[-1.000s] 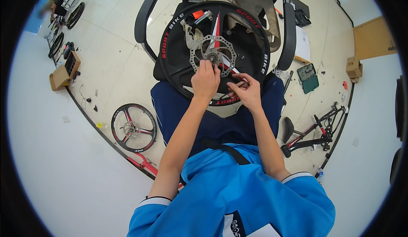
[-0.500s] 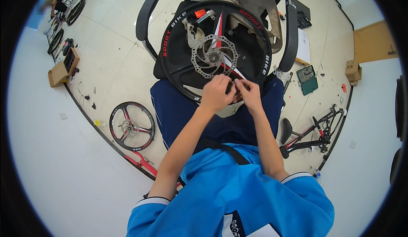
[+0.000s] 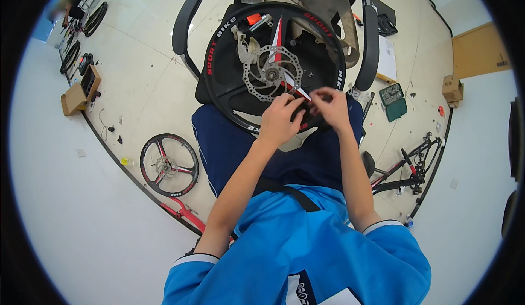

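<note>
A black three-spoke bicycle wheel [image 3: 221, 89] with red and white markings lies across the chair seat and my thighs. A silver brake disc [image 3: 251, 84] with cut-outs sits at its hub. My left hand [image 3: 279, 122] is over the wheel's near side, just below the disc, its fingers bent and a gap between thumb and forefinger. Anything under its fingertips is hidden. My right hand [image 3: 332, 109] hovers by the lower right spoke, its fingertips blurred by motion, so a small held thing cannot be made out. Small bolts [image 3: 310, 75] lie right of the disc.
Inside the wheel's far left lie a silver cylindrical part with an orange end [image 3: 260, 22] and a whitish glove-like item [image 3: 244, 47]. Armrests [image 3: 369, 51] flank the seat. Another wheel [image 3: 193, 168], a green case [image 3: 395, 108] and a bicycle frame [image 3: 402, 183] lie on the floor.
My right hand has moved a little right and away from my left hand; the two were close together before. My left hand stays nearly in place, and its thumb and forefinger show more apart.
</note>
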The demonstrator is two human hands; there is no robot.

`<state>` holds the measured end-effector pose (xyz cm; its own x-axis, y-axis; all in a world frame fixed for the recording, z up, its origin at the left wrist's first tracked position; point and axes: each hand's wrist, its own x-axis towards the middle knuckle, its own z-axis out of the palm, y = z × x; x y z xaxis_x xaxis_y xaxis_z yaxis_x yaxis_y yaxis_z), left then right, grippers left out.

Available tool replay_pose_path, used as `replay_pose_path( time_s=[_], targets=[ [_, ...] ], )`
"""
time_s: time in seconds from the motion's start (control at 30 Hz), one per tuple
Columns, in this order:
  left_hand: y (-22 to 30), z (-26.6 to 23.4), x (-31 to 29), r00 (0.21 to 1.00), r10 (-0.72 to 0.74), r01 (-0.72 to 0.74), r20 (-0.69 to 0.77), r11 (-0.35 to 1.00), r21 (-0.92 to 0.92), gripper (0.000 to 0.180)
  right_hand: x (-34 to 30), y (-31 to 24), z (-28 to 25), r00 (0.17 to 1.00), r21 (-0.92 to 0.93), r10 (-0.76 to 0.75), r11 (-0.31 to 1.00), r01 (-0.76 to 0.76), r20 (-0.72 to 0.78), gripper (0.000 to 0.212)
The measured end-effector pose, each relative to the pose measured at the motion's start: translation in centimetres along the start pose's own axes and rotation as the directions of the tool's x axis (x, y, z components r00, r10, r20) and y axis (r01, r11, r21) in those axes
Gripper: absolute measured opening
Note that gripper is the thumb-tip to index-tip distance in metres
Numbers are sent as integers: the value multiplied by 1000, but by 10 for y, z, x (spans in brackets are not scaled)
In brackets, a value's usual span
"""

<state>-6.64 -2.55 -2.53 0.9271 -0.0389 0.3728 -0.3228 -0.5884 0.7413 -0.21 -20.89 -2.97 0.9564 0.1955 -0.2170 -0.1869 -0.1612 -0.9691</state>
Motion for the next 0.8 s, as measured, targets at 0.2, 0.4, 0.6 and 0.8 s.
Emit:
replay_pose_path(
  time_s=[0.2,0.4,0.6,0.8],
  targets=[
    [-1,-7,-14,993,-117,114,-34,991,-64,22,80,-25,13,984,-824,-166,547,145,63,14],
    [-1,-15,-34,974,-223,221,-25,972,-83,17,114,-5,22,997,-918,54,395,26,52,24],
    [-9,-18,-44,964,-262,253,-52,958,-135,16,78,-17,7,968,-680,-242,720,137,-61,19],
    [22,-14,-24,965,-260,229,-43,909,-347,15,-30,-52,43,891,-81,-343,939,335,-298,13]
  ],
)
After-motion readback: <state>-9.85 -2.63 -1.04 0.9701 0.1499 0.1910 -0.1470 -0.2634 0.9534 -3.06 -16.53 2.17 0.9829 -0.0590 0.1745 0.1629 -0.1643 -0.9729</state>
